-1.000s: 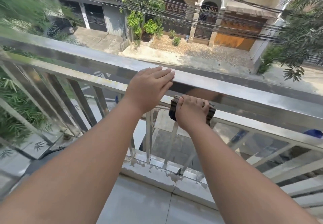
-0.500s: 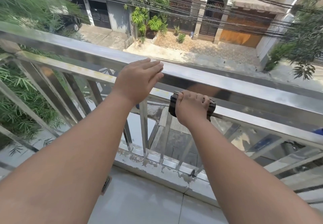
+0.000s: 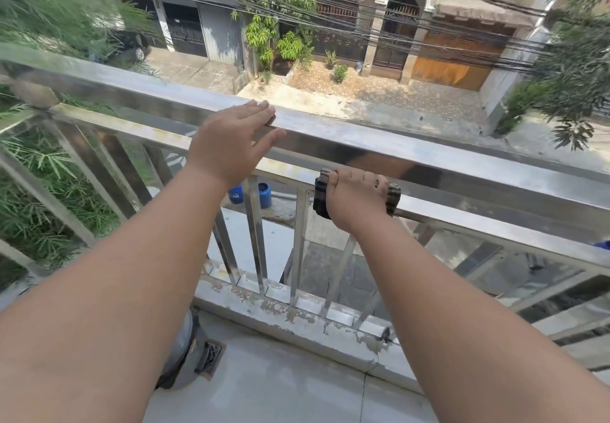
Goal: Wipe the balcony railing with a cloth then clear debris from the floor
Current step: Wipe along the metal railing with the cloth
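The left hand (image 3: 231, 145) lies flat, palm down, on the top bar of the steel railing (image 3: 445, 155), its fingers (image 3: 264, 115) straight and pressed together; the right hand (image 3: 356, 198) grips the lower rail, its fingers curled over a dark cloth (image 3: 321, 198) wrapped around that bar. Below, the tiled floor (image 3: 280, 389) shows a small drain grate (image 3: 208, 358) near the railing's stained base.

Single head-worn wide-angle view, pitched forward and down over both forearms. Close on the shiny stainless-steel balcony railing (image 3: 379, 140), which crosses from 9 to 3 o'clock. Pale tiled balcony floor (image 3: 297, 386) at 6 o'clock; street beyond at 12.
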